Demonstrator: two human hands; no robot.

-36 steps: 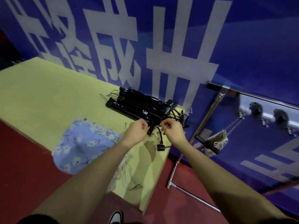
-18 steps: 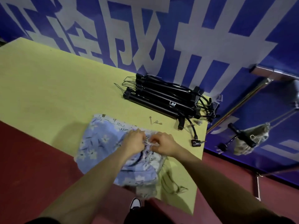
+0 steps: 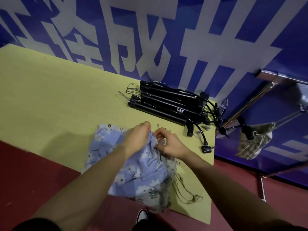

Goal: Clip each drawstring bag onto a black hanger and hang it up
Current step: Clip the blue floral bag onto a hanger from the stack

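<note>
A pile of blue floral drawstring bags lies at the near edge of the yellow table, cords trailing off to the right. My left hand grips the top edge of the uppermost blue bag. My right hand pinches the same edge close beside it. A stack of black clip hangers lies behind the hands near the wall. One loose black hanger with its clip lies at the table's right edge. A beige patterned bag hangs clipped on a black hanger from the rack at the right.
A metal clothes rack stands right of the table against the blue wall with large white characters. The floor is dark red. A shoe shows below the table's near edge. A small pin lies beside my hands.
Both hands left the hanger pile and came down onto the blue bag pile. They now hold the top bag's edge and have lifted it slightly. The view tilted down and left.
</note>
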